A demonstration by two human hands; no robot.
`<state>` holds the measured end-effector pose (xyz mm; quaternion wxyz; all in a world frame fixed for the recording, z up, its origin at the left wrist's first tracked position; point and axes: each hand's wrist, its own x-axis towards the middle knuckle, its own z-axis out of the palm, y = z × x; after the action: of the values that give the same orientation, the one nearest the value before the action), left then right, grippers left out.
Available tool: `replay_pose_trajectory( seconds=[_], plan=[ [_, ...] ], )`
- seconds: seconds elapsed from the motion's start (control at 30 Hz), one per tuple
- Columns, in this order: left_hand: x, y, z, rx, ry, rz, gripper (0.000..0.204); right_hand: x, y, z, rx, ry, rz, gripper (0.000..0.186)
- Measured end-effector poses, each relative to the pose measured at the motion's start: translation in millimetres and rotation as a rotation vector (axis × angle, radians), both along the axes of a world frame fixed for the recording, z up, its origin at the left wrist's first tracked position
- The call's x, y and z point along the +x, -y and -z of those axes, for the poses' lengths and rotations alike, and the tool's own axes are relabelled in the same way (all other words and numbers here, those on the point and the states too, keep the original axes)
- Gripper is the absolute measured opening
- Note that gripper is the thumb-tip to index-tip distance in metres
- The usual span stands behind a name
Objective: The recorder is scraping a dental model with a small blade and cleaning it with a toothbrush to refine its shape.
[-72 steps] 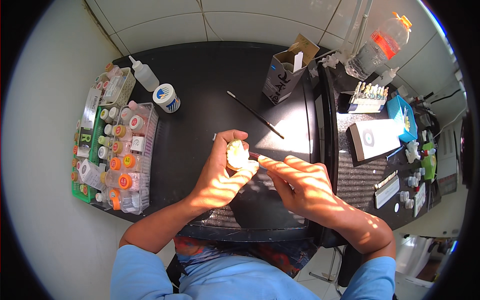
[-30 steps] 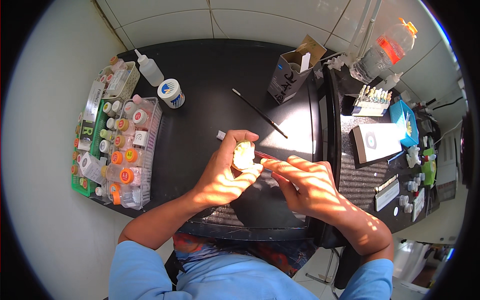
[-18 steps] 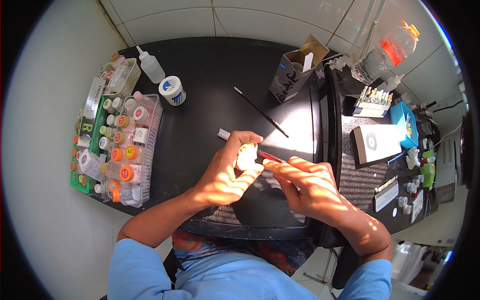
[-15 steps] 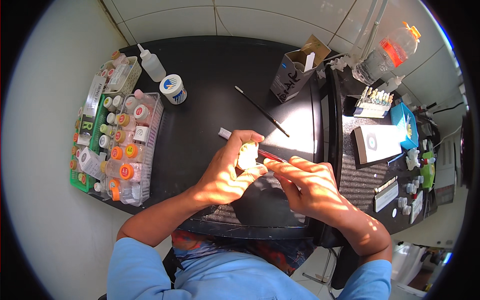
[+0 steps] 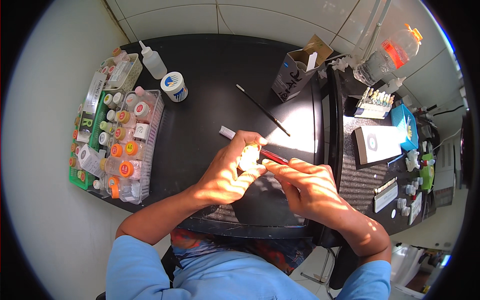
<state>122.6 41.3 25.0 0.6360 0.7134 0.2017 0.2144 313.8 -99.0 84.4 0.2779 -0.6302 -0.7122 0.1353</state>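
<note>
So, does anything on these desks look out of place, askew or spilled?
Mildly, yes: a small white box at left sits askew, out of line with the clear basket beside it. Pale specks also mark the right-hand desk, perhaps dust.

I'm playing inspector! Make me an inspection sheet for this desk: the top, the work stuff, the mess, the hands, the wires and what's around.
Surface: black desk, with a sunlit patch toward its right edge.
Job's things: pale lumpy piece in the left hand; red handle close by, held or not unclear.
Clutter: bottles in baskets, squeeze bottle, white jar, thin brush, open box.
Hands: left curls around the piece; right hand has its fingers bent near it, grip hidden.
Cables: dark cable at far right.
Surroundings: tiled wall behind; second table at right, with water bottle.
</note>
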Motion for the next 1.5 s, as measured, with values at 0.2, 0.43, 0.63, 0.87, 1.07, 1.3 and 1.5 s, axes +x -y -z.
replay_pose_trajectory(
  seconds=[0.2,0.43,0.63,0.87,1.07,1.3,1.5],
  plan=[
    [-0.4,1.2,-1.7,0.144,0.025,-0.012,0.05,-2.6,1.1,-3.4,-0.079,0.023,0.007,0.038],
    [-0.5,1.0,-1.9,0.045,0.028,-0.041,0.064,-2.5,-0.3,0.9,0.062,0.039,0.021,0.036],
    [-0.3,-1.0,-5.9,-0.026,0.062,-0.083,0.064,-1.4,-1.4,4.0,0.145,0.053,0.008,0.039],
    [-1.3,-2.4,-6.7,-0.027,0.017,-0.062,0.072,-2.8,1.3,-2.1,0.114,0.115,0.016,0.046],
    [-2.2,-4.2,-5.3,-0.002,0.009,-0.053,0.066,-2.3,1.2,-1.9,0.092,0.112,0.011,0.048],
    [-1.8,-3.2,-11.1,-0.024,-0.031,-0.058,0.069,-1.8,0.5,-2.1,0.112,0.106,-0.006,0.047],
    [-2.5,-3.7,-12.7,0.045,-0.007,-0.044,0.06,-2.2,0.6,-1.8,0.141,0.135,0.003,0.048]
  ],
)
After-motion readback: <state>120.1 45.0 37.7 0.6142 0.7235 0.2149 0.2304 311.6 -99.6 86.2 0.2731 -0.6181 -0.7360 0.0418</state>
